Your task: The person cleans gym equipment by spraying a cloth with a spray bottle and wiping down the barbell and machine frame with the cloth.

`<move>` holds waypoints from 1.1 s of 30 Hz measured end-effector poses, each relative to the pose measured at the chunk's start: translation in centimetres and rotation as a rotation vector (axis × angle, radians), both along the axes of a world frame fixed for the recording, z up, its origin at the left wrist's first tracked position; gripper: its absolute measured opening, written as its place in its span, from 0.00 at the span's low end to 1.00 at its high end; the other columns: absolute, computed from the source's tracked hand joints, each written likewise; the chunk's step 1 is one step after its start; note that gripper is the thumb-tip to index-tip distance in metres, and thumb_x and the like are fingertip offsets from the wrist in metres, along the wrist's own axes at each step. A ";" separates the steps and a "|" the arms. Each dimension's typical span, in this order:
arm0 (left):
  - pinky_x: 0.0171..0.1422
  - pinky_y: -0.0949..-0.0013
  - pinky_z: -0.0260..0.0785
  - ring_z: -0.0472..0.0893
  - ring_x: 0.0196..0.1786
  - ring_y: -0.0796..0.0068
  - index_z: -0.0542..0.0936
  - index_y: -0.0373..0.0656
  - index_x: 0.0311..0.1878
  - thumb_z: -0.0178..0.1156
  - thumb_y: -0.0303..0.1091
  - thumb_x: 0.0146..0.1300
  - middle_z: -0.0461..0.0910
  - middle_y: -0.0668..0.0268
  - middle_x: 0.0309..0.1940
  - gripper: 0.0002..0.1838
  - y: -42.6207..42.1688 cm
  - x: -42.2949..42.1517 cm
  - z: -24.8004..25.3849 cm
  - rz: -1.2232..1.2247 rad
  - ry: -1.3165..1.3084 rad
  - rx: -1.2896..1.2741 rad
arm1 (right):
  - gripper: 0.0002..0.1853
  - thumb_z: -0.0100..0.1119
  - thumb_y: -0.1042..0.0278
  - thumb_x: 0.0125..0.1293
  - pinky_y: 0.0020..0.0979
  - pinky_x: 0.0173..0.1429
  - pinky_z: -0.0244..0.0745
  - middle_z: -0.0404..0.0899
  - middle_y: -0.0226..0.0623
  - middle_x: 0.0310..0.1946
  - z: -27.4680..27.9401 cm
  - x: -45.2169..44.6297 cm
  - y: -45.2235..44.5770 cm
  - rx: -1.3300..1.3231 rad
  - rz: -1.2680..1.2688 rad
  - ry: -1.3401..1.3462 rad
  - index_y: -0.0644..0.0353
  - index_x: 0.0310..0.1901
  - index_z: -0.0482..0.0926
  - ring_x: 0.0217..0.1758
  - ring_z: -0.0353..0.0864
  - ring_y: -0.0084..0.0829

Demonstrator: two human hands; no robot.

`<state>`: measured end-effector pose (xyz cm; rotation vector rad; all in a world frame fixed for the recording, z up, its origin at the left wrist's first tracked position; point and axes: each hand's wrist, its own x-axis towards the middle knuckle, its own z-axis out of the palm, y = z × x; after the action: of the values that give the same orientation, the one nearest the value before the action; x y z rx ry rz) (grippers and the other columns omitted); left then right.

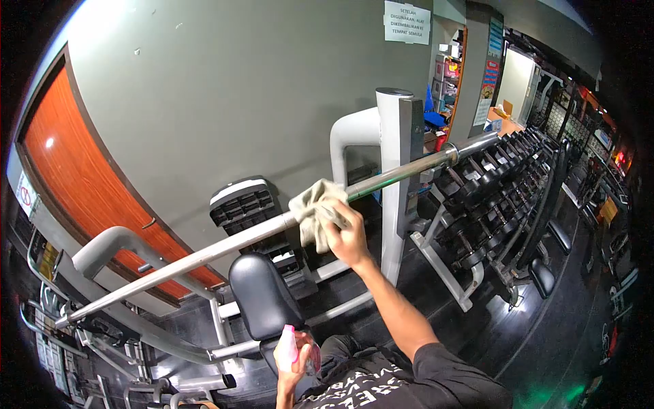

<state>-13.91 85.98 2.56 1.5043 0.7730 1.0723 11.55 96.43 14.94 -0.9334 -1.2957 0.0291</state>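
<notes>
My right hand [346,235] is closed on a crumpled beige cloth [314,211], which is wrapped over a long metal barbell [255,232]. The bar runs across the view from lower left to upper right, near the grey upright [392,184] of a bench rack. Low in front of my body, my left hand [293,361] grips a spray bottle [289,344] with a pink top; its lower part is mostly hidden by the fingers. Below the bar stands a black padded bench [264,293].
A rack of dumbbells [487,184] stands to the right. A wooden door [82,157] is at left in the grey wall. Against that wall leans a black-and-grey step platform [245,208]. More gym machines [129,354] fill the lower left. Shelves [446,82] hold boxes at the back.
</notes>
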 end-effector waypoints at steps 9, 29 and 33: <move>0.42 0.73 0.73 0.79 0.35 0.76 0.72 0.33 0.47 0.59 0.23 0.58 0.79 0.61 0.32 0.14 -0.2 -0.3 0.4 0.028 0.003 -0.019 | 0.19 0.49 0.47 0.63 0.42 0.56 0.74 0.79 0.35 0.43 -11.2 8.3 0.0 0.089 0.867 1.605 0.52 0.45 0.77 0.48 0.78 0.35; 0.29 0.71 0.71 0.77 0.26 0.74 0.66 0.36 0.49 0.56 0.27 0.63 0.76 0.59 0.34 0.14 0.5 -1.3 0.0 0.007 -0.017 0.004 | 0.24 0.49 0.69 0.69 0.29 0.36 0.78 0.75 0.36 0.46 -1.8 6.6 1.1 0.308 0.044 1.028 0.54 0.66 0.61 0.38 0.81 0.28; 0.31 0.75 0.71 0.78 0.28 0.77 0.68 0.33 0.48 0.55 0.20 0.60 0.77 0.60 0.34 0.13 0.6 -0.3 0.9 -0.029 -0.193 -0.105 | 0.18 0.50 0.66 0.70 0.30 0.51 0.74 0.76 0.36 0.49 -5.7 1.3 3.6 0.206 -0.146 0.912 0.63 0.58 0.69 0.47 0.77 0.26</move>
<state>-14.20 86.57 3.51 1.2984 0.6601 1.1191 12.89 100.05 9.28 -0.6962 -0.3755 0.1824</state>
